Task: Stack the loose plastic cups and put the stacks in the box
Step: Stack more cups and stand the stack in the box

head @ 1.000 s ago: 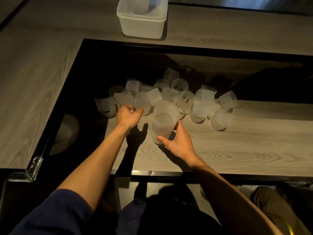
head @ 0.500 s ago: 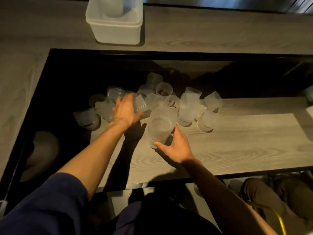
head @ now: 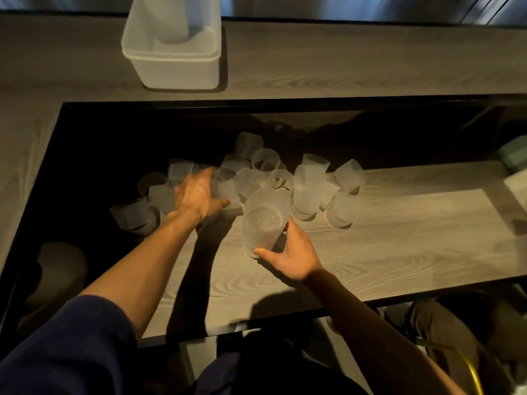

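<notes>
Several frosted plastic cups (head: pixel 309 186) lie loose in a heap on the lower wooden surface. My right hand (head: pixel 291 253) grips a ribbed stack of cups (head: pixel 263 220) standing upright near the front of the heap. My left hand (head: pixel 198 196) reaches into the left side of the heap, its fingers wrapped round one loose cup (head: pixel 226 186). The white plastic box (head: pixel 174 57) stands on the far wooden ledge, with a stack of cups (head: pixel 171 21) upright inside it.
A dark recess surrounds the lower surface (head: pixel 399 246), with a wooden ledge (head: pixel 356 61) behind and to the left. More cups (head: pixel 134 216) lie in the dark at the left. Pale objects (head: pixel 517 178) sit at the right edge.
My left hand has shifted right within the heap and closed round a loose cup. The right hand keeps hold of the ribbed stack. The camera view has moved rightward and nearer.
</notes>
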Demonstrator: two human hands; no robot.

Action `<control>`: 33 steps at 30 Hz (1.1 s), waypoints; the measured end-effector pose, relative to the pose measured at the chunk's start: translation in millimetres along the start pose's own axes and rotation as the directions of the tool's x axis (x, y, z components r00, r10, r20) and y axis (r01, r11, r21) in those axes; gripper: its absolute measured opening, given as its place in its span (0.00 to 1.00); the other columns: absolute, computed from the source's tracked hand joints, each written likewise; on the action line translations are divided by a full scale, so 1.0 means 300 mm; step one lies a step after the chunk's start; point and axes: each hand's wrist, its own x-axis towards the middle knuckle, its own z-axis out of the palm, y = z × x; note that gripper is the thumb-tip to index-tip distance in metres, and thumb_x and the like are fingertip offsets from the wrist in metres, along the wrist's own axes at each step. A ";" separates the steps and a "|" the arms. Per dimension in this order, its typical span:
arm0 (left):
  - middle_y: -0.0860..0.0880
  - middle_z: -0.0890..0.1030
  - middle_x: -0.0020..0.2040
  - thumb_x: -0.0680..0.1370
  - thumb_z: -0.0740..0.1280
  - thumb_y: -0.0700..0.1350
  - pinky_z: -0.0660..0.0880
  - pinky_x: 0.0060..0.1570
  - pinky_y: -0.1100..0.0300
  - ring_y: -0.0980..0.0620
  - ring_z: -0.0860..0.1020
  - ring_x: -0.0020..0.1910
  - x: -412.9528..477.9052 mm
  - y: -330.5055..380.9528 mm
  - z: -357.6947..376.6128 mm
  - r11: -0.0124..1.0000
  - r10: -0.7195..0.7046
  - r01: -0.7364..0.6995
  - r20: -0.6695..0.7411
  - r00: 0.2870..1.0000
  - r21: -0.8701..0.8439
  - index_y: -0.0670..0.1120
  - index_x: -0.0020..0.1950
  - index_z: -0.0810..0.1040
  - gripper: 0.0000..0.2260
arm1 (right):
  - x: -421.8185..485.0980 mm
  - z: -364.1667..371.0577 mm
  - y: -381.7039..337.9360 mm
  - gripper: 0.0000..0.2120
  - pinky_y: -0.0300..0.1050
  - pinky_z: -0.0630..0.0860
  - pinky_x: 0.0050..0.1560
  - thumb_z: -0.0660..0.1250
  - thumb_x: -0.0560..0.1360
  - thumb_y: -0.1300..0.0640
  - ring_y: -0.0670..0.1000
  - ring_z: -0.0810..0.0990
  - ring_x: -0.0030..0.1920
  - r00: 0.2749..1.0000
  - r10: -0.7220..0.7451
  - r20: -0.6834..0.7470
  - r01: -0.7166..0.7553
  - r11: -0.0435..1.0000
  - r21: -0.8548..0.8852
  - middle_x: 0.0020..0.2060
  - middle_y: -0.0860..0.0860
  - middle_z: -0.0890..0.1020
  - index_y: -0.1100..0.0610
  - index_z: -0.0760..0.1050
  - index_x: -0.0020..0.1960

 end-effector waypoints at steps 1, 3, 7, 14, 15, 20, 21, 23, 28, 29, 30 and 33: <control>0.45 0.72 0.72 0.72 0.76 0.56 0.62 0.70 0.41 0.42 0.65 0.74 0.004 0.001 0.008 1.000 0.003 -0.003 0.017 1.000 0.015 0.52 0.77 0.64 0.37 | 0.000 0.000 0.000 0.43 0.41 0.71 0.65 0.81 0.66 0.45 0.41 0.71 0.64 1.000 -0.003 0.002 0.003 1.000 0.001 0.68 0.44 0.75 0.46 0.62 0.74; 0.45 0.73 0.71 0.73 0.75 0.56 0.61 0.70 0.41 0.42 0.66 0.73 0.009 -0.001 0.026 0.999 0.011 -0.013 0.049 0.999 0.050 0.53 0.76 0.64 0.36 | 0.001 0.001 0.005 0.43 0.42 0.72 0.66 0.81 0.66 0.45 0.42 0.72 0.65 1.000 -0.006 0.006 0.006 1.000 0.003 0.68 0.44 0.76 0.47 0.63 0.74; 0.46 0.77 0.67 0.75 0.74 0.55 0.62 0.69 0.42 0.42 0.68 0.71 0.017 -0.011 0.045 0.997 0.026 -0.031 0.062 0.998 0.076 0.54 0.74 0.67 0.30 | 0.005 0.005 0.008 0.43 0.41 0.72 0.65 0.81 0.66 0.45 0.43 0.73 0.65 1.000 -0.002 0.003 0.002 1.000 0.006 0.68 0.44 0.76 0.47 0.63 0.74; 0.46 0.73 0.70 0.73 0.72 0.59 0.62 0.68 0.42 0.42 0.66 0.72 0.007 -0.004 0.038 0.986 0.089 -0.101 0.093 0.992 0.134 0.53 0.73 0.69 0.31 | 0.005 0.008 0.006 0.42 0.39 0.72 0.63 0.81 0.66 0.45 0.42 0.74 0.64 1.000 -0.027 -0.016 0.027 1.000 0.003 0.66 0.44 0.77 0.48 0.64 0.74; 0.45 0.72 0.70 0.73 0.72 0.60 0.62 0.68 0.41 0.42 0.66 0.72 0.007 -0.002 0.034 0.985 0.106 -0.118 0.099 0.989 0.123 0.52 0.73 0.70 0.31 | 0.004 0.007 0.007 0.42 0.39 0.73 0.62 0.81 0.66 0.45 0.42 0.74 0.64 0.999 -0.032 -0.016 0.032 0.999 0.005 0.66 0.43 0.77 0.47 0.64 0.73; 0.45 0.73 0.66 0.71 0.73 0.61 0.72 0.64 0.44 0.43 0.72 0.66 -0.003 0.017 -0.015 0.988 0.153 -0.151 0.064 0.986 -0.030 0.50 0.70 0.74 0.30 | -0.003 0.006 0.006 0.43 0.36 0.71 0.62 0.81 0.66 0.44 0.41 0.73 0.65 0.999 -0.042 -0.017 0.042 0.999 0.019 0.67 0.42 0.76 0.46 0.63 0.74; 0.44 0.74 0.65 0.71 0.73 0.59 0.74 0.61 0.46 0.43 0.74 0.63 -0.006 0.023 -0.033 0.986 0.156 -0.152 0.052 0.986 -0.073 0.48 0.69 0.75 0.29 | -0.005 0.005 0.005 0.43 0.36 0.71 0.62 0.81 0.66 0.44 0.40 0.73 0.65 0.999 -0.044 -0.017 0.044 0.999 0.023 0.67 0.41 0.76 0.45 0.62 0.74; 0.44 0.77 0.61 0.72 0.73 0.56 0.77 0.54 0.51 0.45 0.78 0.57 -0.016 0.036 -0.074 0.979 0.154 -0.148 0.035 0.987 -0.141 0.46 0.67 0.75 0.26 | -0.008 0.005 0.005 0.42 0.36 0.71 0.63 0.81 0.67 0.45 0.40 0.73 0.65 0.999 -0.046 -0.012 0.047 0.998 0.038 0.67 0.40 0.75 0.44 0.62 0.74; 0.55 0.81 0.46 0.74 0.75 0.53 0.79 0.45 0.61 0.59 0.81 0.43 -0.066 0.065 -0.177 0.897 0.067 -0.077 -0.038 0.997 -0.435 0.50 0.59 0.76 0.17 | -0.013 0.006 0.002 0.44 0.41 0.71 0.66 0.81 0.67 0.46 0.41 0.71 0.66 0.999 -0.034 -0.019 0.035 0.999 0.040 0.68 0.42 0.75 0.43 0.61 0.75; 0.55 0.82 0.46 0.74 0.75 0.51 0.79 0.45 0.62 0.61 0.81 0.43 -0.083 0.074 -0.194 0.845 0.055 -0.067 -0.039 0.998 -0.531 0.50 0.59 0.76 0.17 | -0.015 0.008 0.002 0.44 0.42 0.72 0.67 0.81 0.67 0.46 0.42 0.72 0.67 0.999 -0.033 -0.023 0.034 0.999 0.035 0.69 0.42 0.75 0.44 0.61 0.75; 0.54 0.82 0.49 0.74 0.75 0.50 0.79 0.46 0.62 0.60 0.82 0.46 -0.101 0.084 -0.208 0.771 0.053 -0.062 -0.033 0.998 -0.633 0.49 0.61 0.76 0.18 | -0.017 0.011 0.003 0.44 0.43 0.72 0.67 0.81 0.67 0.46 0.43 0.72 0.68 0.999 -0.035 -0.026 0.036 0.999 0.029 0.69 0.43 0.75 0.44 0.61 0.75; 0.50 0.80 0.60 0.73 0.76 0.49 0.79 0.57 0.55 0.53 0.80 0.59 -0.165 0.104 -0.238 0.497 0.092 -0.054 -0.009 0.996 -0.866 0.49 0.67 0.76 0.24 | -0.021 0.017 0.004 0.44 0.47 0.73 0.68 0.81 0.67 0.46 0.45 0.72 0.69 0.999 -0.041 -0.029 0.042 0.999 0.017 0.69 0.44 0.75 0.45 0.61 0.75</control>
